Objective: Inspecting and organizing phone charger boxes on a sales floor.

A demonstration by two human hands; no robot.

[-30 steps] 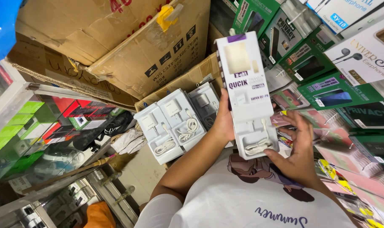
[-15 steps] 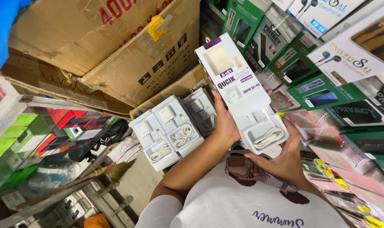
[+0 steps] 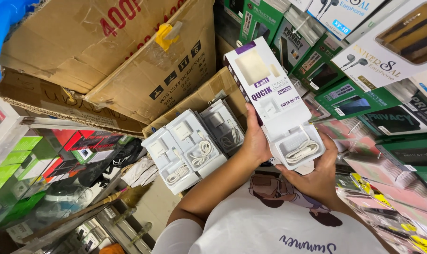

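**Risk: slip from a two-hand hold**

Large cardboard boxes (image 3: 129,61) are leaning overhead. The white charger package (image 3: 274,103), tilted above the open carton (image 3: 194,146), is being gripped by the left hand (image 3: 255,141) and the right hand (image 3: 317,176); loosening either could drop it.

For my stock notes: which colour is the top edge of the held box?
Purple, on the white charger box; head view.

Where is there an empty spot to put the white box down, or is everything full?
Little is bare. One patch of floor lies below the white charger packs, beside the glass case. Everywhere else is crowded: cardboard cartons above, green boxes stacked to the right. Both the left hand and right hand hold the white box.
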